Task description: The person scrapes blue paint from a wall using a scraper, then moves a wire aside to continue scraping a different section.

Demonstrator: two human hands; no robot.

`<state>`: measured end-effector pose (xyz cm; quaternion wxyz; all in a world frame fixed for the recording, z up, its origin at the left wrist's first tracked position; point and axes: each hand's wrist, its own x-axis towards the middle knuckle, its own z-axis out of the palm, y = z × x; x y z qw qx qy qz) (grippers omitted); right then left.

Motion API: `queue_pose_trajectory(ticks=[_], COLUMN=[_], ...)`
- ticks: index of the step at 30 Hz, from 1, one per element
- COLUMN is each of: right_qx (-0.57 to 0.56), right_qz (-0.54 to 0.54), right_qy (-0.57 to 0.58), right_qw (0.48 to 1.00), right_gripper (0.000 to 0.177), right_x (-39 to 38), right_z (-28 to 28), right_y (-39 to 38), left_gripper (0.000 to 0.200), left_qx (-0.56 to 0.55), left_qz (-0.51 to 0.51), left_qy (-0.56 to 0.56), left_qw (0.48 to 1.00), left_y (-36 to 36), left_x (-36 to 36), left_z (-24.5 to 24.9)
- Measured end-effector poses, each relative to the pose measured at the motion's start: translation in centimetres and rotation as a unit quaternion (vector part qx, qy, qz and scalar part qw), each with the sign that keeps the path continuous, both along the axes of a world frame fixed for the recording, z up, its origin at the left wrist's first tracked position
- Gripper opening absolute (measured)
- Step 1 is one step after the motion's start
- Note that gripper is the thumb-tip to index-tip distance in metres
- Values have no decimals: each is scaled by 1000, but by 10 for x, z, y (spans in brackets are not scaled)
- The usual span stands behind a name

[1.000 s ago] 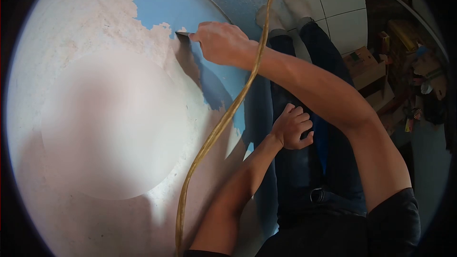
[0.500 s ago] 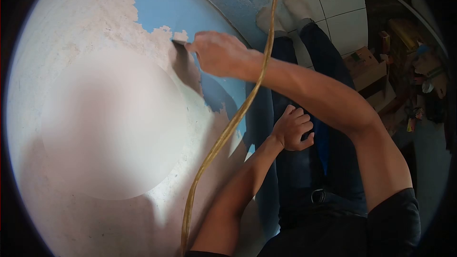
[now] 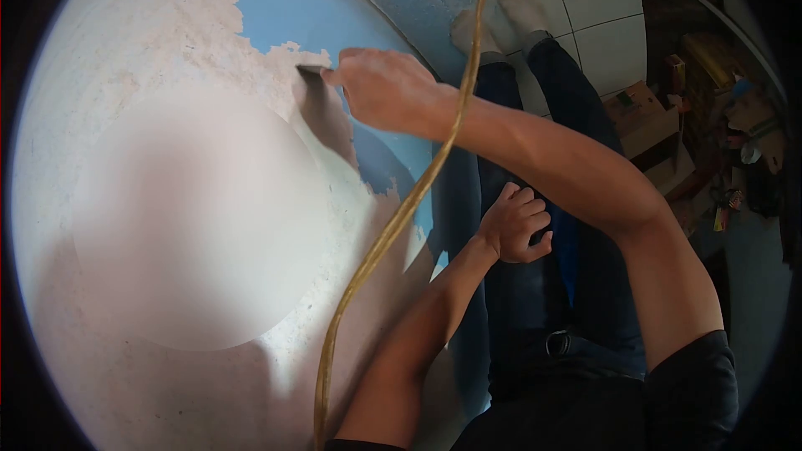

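Clenching the scraper, the right hand has slid slightly left along the wall.

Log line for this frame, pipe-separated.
right hand: grips scraper | blade: at blue paint edge on wall | left hand: curled on thigh

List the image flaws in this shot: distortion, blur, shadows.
Head view: the fisheye lens bends the wall and leaves black corners. A large smooth blurred oval hides the wall's middle left. The right hand gripping the scraper is slightly smeared and throws a dark shadow on the wall below the blade. The cord near the lens looks soft. The clutter at far right is dim.
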<state>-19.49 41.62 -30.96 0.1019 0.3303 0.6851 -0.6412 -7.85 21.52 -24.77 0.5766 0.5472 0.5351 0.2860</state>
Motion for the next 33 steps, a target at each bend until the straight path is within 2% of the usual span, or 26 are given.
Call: queue_pose_trajectory(ticks=[2,4,6,9,12,15,18,21,24,26,27,30,33], right_qx=[-16,-13,2,-18,61,-34,-16,17,-6,23,37,-15,56], right_qz=[-6,-17,-25,15,-73,20,-29,-27,-45,-50,-49,-18,-54], right_qy=[-19,-11,22,-7,41,-51,12,9,-38,-17,-7,-9,23], right_qw=[1000,1000,999,1000,995,998,999,999,998,998,998,1000,997], right_gripper=[44,44,45,45,44,43,45,44,41,40,39,26,26], right_x=[-8,-11,-5,0,-8,-23,-5,-3,-23,-23,-23,-12,-20], right_z=[-30,-34,-24,9,-46,-55,-27,-24,-59,-65,-64,-15,-53], right_y=[3,8,-1,7,-11,13,-1,-1,10,3,1,7,2], left_gripper=[25,25,25,25,25,24,24,24,24,24,24,25,25], left_qx=[-22,-18,-13,-11,-21,-33,-29,-36,-66,-89,-72,-31,-27], left_qz=[-25,-31,-27,-17,-30,-52,-33,-23,-52,-82,-68,-23,-14], left_qy=[-8,-3,1,2,-1,6,-2,-7,-4,1,-2,-4,-1], left_qw=[999,999,1000,1000,999,998,999,999,996,993,995,999,1000], left_y=[1,1,0,0,2,4,5,2,4,4,4,5,6], left_x=[-2,-2,-1,-1,-1,-6,-2,-2,-2,-4,-3,-1,-1], left_z=[0,0,-1,0,0,3,2,1,3,5,5,1,-1])
